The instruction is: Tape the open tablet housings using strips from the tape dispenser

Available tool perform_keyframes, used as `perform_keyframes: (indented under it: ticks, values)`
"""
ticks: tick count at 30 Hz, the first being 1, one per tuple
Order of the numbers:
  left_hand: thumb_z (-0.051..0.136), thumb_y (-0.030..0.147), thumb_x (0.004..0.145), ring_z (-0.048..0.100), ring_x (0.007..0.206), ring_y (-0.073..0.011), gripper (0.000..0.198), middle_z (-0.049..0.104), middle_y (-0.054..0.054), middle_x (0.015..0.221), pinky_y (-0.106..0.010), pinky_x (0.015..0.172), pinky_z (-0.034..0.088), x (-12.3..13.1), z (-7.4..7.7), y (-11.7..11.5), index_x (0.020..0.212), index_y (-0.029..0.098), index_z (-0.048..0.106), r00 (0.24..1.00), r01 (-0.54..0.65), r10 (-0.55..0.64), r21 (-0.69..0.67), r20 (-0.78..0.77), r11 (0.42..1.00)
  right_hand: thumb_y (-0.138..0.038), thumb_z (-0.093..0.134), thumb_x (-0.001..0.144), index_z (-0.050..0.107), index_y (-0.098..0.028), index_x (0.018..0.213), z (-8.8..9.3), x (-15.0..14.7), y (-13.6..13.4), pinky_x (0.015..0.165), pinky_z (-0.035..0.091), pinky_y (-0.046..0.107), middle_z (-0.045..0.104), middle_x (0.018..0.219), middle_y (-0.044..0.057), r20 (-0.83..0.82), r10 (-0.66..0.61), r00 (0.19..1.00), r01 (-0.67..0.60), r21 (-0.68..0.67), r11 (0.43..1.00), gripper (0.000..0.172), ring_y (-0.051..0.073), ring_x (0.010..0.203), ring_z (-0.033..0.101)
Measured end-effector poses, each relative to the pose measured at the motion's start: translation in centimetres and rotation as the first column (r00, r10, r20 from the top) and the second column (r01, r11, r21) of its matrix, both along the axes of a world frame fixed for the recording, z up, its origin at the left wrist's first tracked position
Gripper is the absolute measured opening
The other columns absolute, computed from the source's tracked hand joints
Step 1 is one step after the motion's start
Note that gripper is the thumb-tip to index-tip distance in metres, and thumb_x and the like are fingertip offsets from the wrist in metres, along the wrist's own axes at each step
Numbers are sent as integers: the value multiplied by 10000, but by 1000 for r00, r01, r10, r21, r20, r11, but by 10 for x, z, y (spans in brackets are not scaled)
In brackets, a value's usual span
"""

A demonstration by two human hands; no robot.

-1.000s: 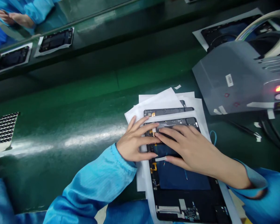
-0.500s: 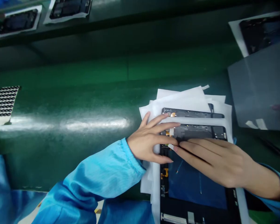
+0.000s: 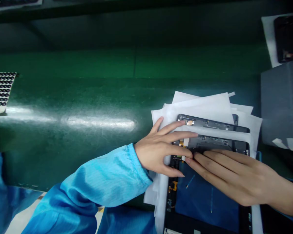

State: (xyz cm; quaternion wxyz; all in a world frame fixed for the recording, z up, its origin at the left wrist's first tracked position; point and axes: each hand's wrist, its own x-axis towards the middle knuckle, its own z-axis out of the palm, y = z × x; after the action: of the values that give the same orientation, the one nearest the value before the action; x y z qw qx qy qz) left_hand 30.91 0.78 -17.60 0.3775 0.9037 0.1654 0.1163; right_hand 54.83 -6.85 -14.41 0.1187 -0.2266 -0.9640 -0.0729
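Observation:
An opened tablet (image 3: 207, 198) with a dark frame and a blue inner panel lies on a white sheet. My left hand (image 3: 158, 151) rests across its upper left edge, fingers spread and open. The left forefinger meets my right hand (image 3: 229, 174) near the tablet's upper part. My right hand's fingers are pressed together, their tips at a small white strip (image 3: 184, 158) that looks like tape. Part of that strip is hidden by the fingertips. Another dark tablet frame (image 3: 215, 125) shows above, beneath the white sheet.
White sheets (image 3: 202, 102) are stacked askew under the tablets. A grey panel (image 3: 280, 107) with white tape pieces stands at right. Behind it lies another dark device (image 3: 288, 39) on white paper. A sheet of round black parts (image 3: 2, 87) lies far left on the green bench (image 3: 75, 94).
The camera view has shifted, so the bench items sit differently in the picture. Both hands stay at the same part of the tablet. The white strip now lies flatter beneath the right fingertips.

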Motion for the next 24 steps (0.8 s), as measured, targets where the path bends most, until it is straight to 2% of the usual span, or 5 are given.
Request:
perform_keyframes:
  ticks: [7,11,14,18,24]
  values:
    - [818,490,704,195,1479,-365,460,444,-40,1502,-696,1157,-16,-1,-4,1,1097,282,700,1000,2,-2,4,12,1000,-56,427,893,626,-85,1185,-4,1,3,825,495,391,686,1028,104,-41,1,999,-3,-44,999,355,229,949,609]
    - [744,540,761,232,1473,-344,484,467,-72,1486,-651,1183,11,-5,-10,-3,1141,248,677,995,-39,31,93,90,995,-44,407,888,611,-67,1186,-5,1,4,790,506,388,687,1023,99,-45,0,999,-2,-54,999,361,231,935,609]
    - [634,546,862,373,1410,-316,410,581,-82,1379,-599,1207,90,-10,-12,-8,1092,212,688,982,-81,36,241,186,967,-60,406,893,598,-56,1198,-8,2,4,765,520,393,685,1031,109,-42,13,999,-15,-57,998,361,235,926,617]
    - [555,471,949,546,1263,-284,332,696,-49,1194,-539,1202,233,-14,-6,-12,1021,184,706,973,-83,-26,456,227,886,-73,406,901,616,-46,1154,-8,1,6,744,531,378,683,995,112,-73,21,997,-23,-20,1000,330,224,893,618]
    - [509,446,980,571,1234,-290,358,681,-53,1218,-456,1108,433,-14,3,-15,1066,154,699,991,-25,-58,584,124,811,-72,445,897,630,-23,1094,2,-3,11,726,525,356,677,958,134,-49,60,997,-59,26,998,275,214,866,615]
